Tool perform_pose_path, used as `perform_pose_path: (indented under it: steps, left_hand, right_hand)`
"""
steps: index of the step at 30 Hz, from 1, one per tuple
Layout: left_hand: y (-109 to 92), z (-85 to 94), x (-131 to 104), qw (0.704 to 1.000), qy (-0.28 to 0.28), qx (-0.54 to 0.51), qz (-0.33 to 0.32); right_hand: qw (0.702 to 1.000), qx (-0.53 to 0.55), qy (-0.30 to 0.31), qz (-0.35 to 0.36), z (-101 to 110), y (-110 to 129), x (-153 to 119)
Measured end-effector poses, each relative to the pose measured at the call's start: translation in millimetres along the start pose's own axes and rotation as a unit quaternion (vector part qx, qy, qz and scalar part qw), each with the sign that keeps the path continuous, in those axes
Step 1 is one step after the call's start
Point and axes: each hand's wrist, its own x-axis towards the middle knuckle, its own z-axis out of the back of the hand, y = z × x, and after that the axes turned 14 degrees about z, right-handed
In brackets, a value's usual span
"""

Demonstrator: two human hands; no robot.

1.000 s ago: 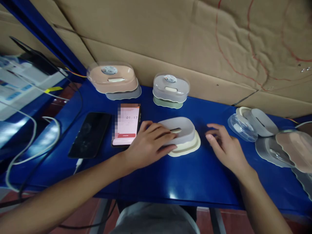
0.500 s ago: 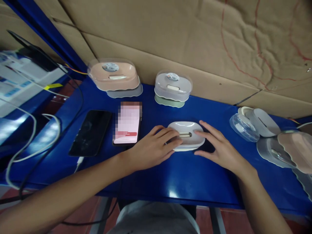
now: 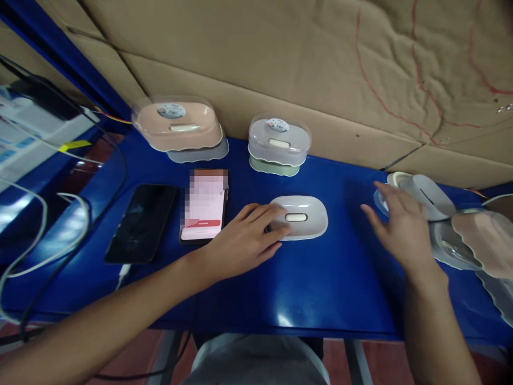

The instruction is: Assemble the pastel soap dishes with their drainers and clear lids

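Observation:
A pale grey oval dish (image 3: 310, 224) with a cream oblong piece in its middle slot lies on the blue table. My left hand (image 3: 248, 235) rests at the dish's left end, fingers spread over its rim; it appears to touch rather than grip it. My right hand (image 3: 401, 224) is away to the right, thumb and fingers apart, over the near side of a clear lid (image 3: 380, 201) that it partly hides. Beside that lid stands a grey tray (image 3: 433, 198) with a slot. Whether my right fingertips touch the lid is unclear.
Behind are a peach box (image 3: 188, 120) and a pale box (image 3: 284, 144), both with clear lids, on other trays. Two phones, one lit (image 3: 206, 203) and one dark (image 3: 142, 224), lie left near cables. More peach (image 3: 481, 240) and grey pieces are stacked right. Cardboard (image 3: 256, 64) lines the back.
My right hand has left the dish and moved right to the clear lid. The cream piece now sits level in the dish's slot. My left hand stays at the dish.

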Motion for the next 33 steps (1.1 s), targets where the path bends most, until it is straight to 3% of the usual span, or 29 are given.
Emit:
perform_pose_path:
  steps: [3,6,10,14,17,20,24,29,33]
  left_hand:
    - [1.5,-1.2,0.4,1.000,-0.011,-0.020,0.010]
    - [3.0,-3.0,0.3,0.998,-0.020,-0.056,0.020]
    - [4.7,-3.7,-0.2,0.996,-0.025,-0.080,0.024]
    - [5.9,-1.1,0.4,0.994,-0.020,-0.103,0.034]
    - [5.8,1.0,0.8,0.993,-0.011,-0.115,0.037]
    - [4.7,0.5,-0.1,0.991,-0.012,-0.123,0.048]
    - [3.5,-5.6,-2.8,0.986,-0.011,-0.138,0.093]
    - [4.2,-11.8,-3.8,0.984,-0.010,-0.151,0.099]
    - [7.3,-10.8,-2.5,0.982,-0.022,-0.147,0.114]
  right_hand:
    - [0.990,-0.099,0.036,-0.098,-3.0,-29.7,-11.9]
    - [0.991,-0.086,0.061,-0.080,-4.2,-35.0,-13.4]
    - [0.999,-0.008,0.030,0.040,-3.4,-7.5,-4.2]
    - [0.981,0.098,0.110,0.129,-9.9,9.3,-2.3]
    - [0.978,0.117,0.112,0.131,-13.6,5.4,-1.6]
    - [0.987,0.109,0.053,0.107,-10.1,8.5,3.2]
    - [0.985,0.142,0.000,0.098,-2.8,42.8,9.4]
    - [0.978,0.151,-0.013,0.141,-7.7,94.4,7.5]
    - [0.963,0.170,-0.013,0.211,-13.4,101.5,4.5]
